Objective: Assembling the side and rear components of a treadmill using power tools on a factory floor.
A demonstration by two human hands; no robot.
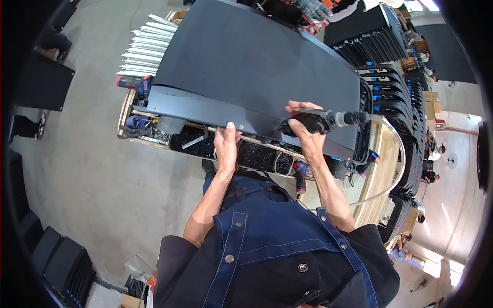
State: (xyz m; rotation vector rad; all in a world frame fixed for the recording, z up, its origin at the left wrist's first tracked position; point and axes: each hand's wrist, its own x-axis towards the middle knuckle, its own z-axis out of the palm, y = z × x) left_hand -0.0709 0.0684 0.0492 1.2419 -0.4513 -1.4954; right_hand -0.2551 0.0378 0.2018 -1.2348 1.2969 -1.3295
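My right hand (308, 126) is wrapped round a black air tool (316, 117) with a ribbed collar and a pale hose (399, 138) curving off to the right. The tool lies over the near edge of a large dark grey sheet-metal panel (257, 56); its tip is hidden by the hand. At that same edge, left of the tool, my left hand (226, 146) has its thumb up against the folded rim and its fingers curled in below. A small hole shows in the rim beside the thumb.
Beneath the panel's near edge are trays of small black parts (259, 155). Cordless drivers (300, 177) hang at the bench front and lie at its left end. Silver strips (149, 46) stick out at left. Beyond the panel is another person's gloved hand (313, 9). Black frames (385, 84) stack at right.
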